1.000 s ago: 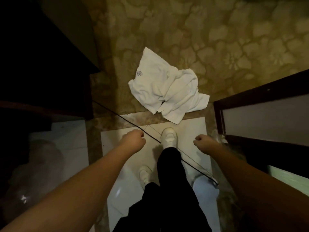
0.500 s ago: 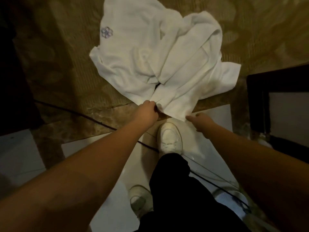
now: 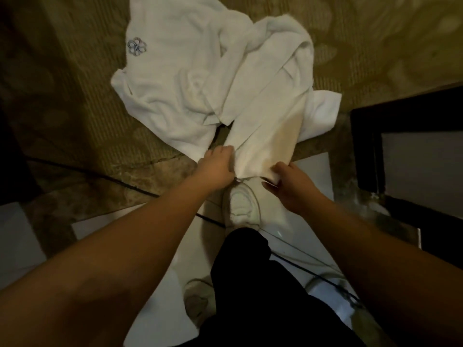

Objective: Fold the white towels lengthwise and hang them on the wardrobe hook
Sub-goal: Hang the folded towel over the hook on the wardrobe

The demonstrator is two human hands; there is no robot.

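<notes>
Floor, far part: a dim olive-tan carpet with a pale leaf-like pattern (image 3: 82,101) covers the upper half of the view; fine ribbing shows in its pile.
Floor, threshold: a mottled brown stone strip (image 3: 155,176) runs between the carpet and the nearer flooring.
Floor, near part: glossy white tiles (image 3: 190,261) lie under the person's feet and catch some reflected light.
Room, right: a dark wooden frame around a pale grey panel (image 3: 416,156) stands at the right edge, its foot on the stone strip.
Room, left: a black unlit mass fills the left edge; what it is cannot be told.
Cable: a thin black cord (image 3: 130,185) crosses the stone strip and tiles, passing under the forward shoe.
Towels: a crumpled heap of white terry towels (image 3: 180,96) lies on the carpet, one bearing a small blue flower emblem (image 3: 136,46); its near edge reaches the stone strip.
Left hand (image 3: 217,166): fingers curled round the near-left corner of a long folded towel strip, clamped on it.
Right hand (image 3: 288,182): thumb and fingers pinch the strip's near-right corner.
Feet: a white sneaker (image 3: 241,204) stands just below both hands, dark trousers (image 3: 250,284) above it.
</notes>
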